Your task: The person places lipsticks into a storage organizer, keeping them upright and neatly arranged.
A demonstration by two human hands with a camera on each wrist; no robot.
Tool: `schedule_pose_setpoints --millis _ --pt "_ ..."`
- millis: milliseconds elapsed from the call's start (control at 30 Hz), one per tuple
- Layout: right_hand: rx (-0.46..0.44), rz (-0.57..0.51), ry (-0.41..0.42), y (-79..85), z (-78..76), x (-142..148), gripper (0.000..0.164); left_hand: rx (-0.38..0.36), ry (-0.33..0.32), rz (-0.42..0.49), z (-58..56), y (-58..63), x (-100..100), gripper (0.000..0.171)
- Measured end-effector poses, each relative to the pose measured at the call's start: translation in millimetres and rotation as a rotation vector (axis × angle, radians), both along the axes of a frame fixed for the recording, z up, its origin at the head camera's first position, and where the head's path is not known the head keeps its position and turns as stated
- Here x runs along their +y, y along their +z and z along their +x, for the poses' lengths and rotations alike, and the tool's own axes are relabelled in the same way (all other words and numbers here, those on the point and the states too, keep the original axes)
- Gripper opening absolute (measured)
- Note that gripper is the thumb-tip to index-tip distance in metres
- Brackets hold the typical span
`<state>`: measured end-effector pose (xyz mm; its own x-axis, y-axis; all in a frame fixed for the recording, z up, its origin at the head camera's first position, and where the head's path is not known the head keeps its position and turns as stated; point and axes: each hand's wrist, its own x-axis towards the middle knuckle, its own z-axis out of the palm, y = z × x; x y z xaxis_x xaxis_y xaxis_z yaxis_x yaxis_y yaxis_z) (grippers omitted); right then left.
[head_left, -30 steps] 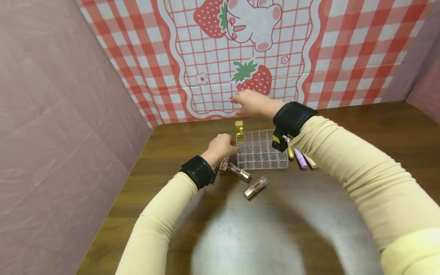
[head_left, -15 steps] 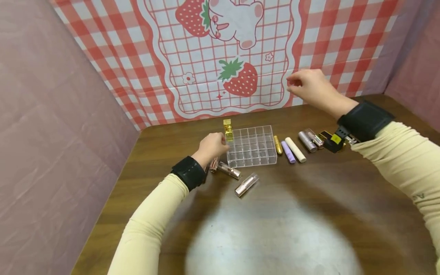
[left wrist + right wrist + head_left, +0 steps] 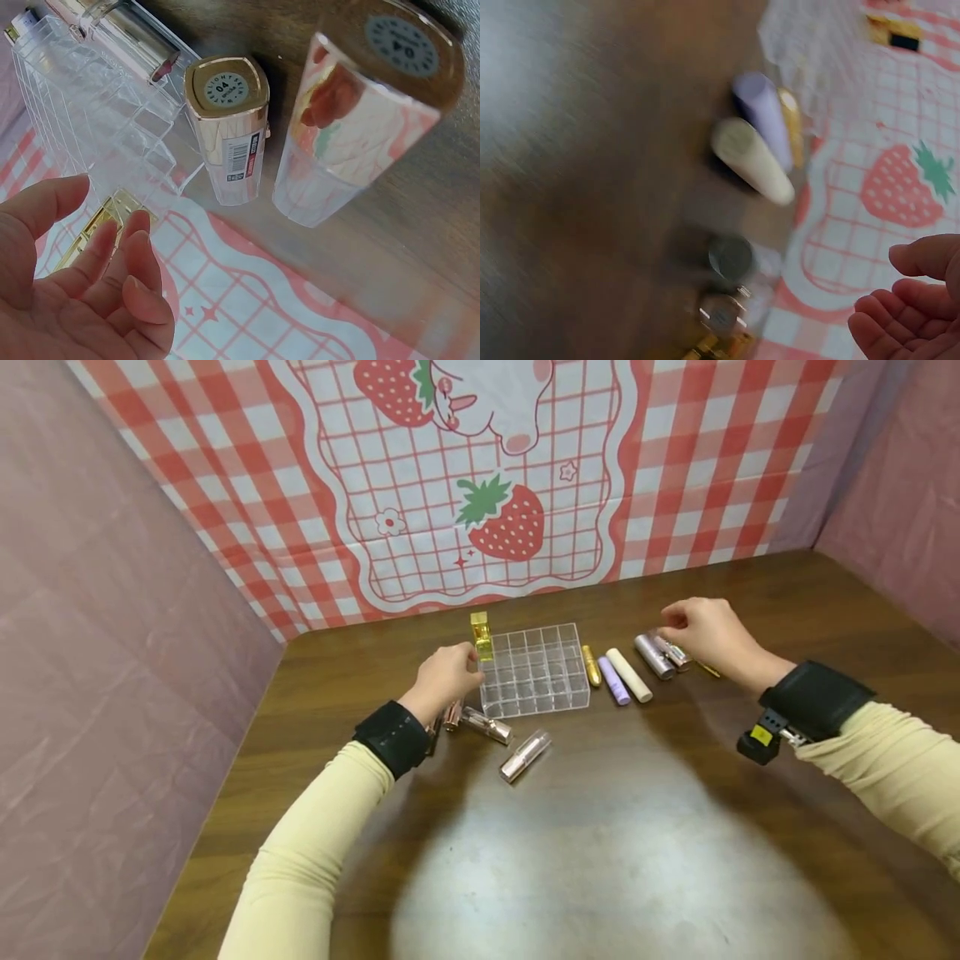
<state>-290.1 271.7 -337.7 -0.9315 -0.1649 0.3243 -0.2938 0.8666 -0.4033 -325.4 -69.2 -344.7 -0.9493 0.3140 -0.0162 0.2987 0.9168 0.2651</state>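
A clear compartment organizer (image 3: 536, 672) stands on the table, with a gold lipstick (image 3: 482, 635) upright in its back-left corner. My left hand (image 3: 446, 677) is at the organizer's left side, fingers loosely bent; in the left wrist view nothing lies between thumb and fingers. Whether it touches the organizer, I cannot tell. My right hand (image 3: 708, 631) hovers over the right-hand row, its fingers relaxed and holding nothing in the right wrist view. Nearest it are a silvery lilac tube (image 3: 654, 657), a clear-capped lipstick (image 3: 675, 654) and a gold item (image 3: 707, 668), partly hidden.
Rose-gold lipsticks lie in front of the organizer, one alone (image 3: 525, 756) and another (image 3: 486, 727) by its corner; more are partly behind my left wrist. Right of it lie a gold tube (image 3: 591, 667), a purple tube (image 3: 613, 681) and a cream tube (image 3: 628, 677). A checked cloth (image 3: 675, 485) hangs behind.
My right hand has swung from above the organizer out to the right, then lowered toward the lipsticks there. The left hand stays by the organizer. The head view has shifted slightly.
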Motion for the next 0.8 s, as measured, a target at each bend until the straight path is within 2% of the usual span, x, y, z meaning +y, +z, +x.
schedule_pose_setpoints --millis 133,267,467,800 --pt "-0.025 0.036 0.050 -15.0 2.9 -11 0.024 0.003 0.002 0.006 -0.2 1.8 -1 0.030" --pt "-0.092 0.076 0.087 -25.5 3.2 -20 0.011 -0.011 0.009 0.020 0.3 2.7 -3 0.031" --pt "-0.170 0.096 0.123 -35.7 1.5 -28 0.017 -0.019 0.001 0.027 1.1 2.4 -4 0.030" --pt "-0.255 0.096 0.068 -42.3 4.3 -31 0.015 -0.031 -0.002 0.024 -0.9 -1.8 -4 0.027"
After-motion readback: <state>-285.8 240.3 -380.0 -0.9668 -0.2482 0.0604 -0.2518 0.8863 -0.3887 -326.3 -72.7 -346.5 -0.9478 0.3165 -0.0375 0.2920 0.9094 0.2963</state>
